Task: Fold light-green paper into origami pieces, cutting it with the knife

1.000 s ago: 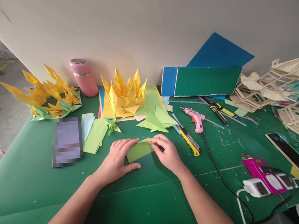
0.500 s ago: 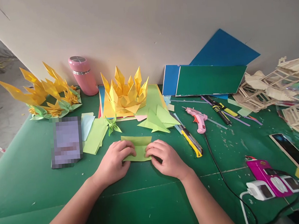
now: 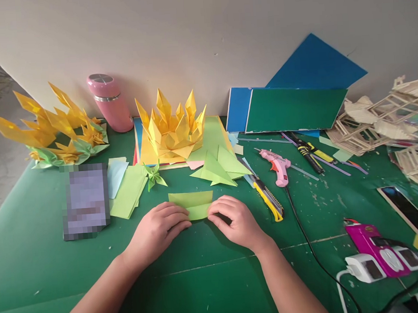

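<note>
A small green paper (image 3: 197, 211) with a crease across it lies in front of me, its far part tilted up. My left hand (image 3: 164, 228) closes on its left end, thumb and fingers together. At the right end, my right hand (image 3: 234, 220) pinches the paper between thumb and fingertips. Just beyond are a small green folded star (image 3: 155, 175) and several larger folded green pieces (image 3: 219, 167). A yellow folded paper crown (image 3: 175, 132) stands behind them on coloured sheets.
Green sheets (image 3: 127, 193) and a pixelated flat object (image 3: 86, 201) lie left, near another crown (image 3: 55, 131) and a pink bottle (image 3: 110, 104). Rightward are a yellow cutter (image 3: 269, 201), a corded pink glue gun (image 3: 277, 166), a phone (image 3: 411, 214) and a magenta power strip (image 3: 376, 249).
The near part of the paper looks narrower. My left thumb has moved up against the fingers, and my right hand has shifted slightly right to the paper's end. The view has shifted slightly.
</note>
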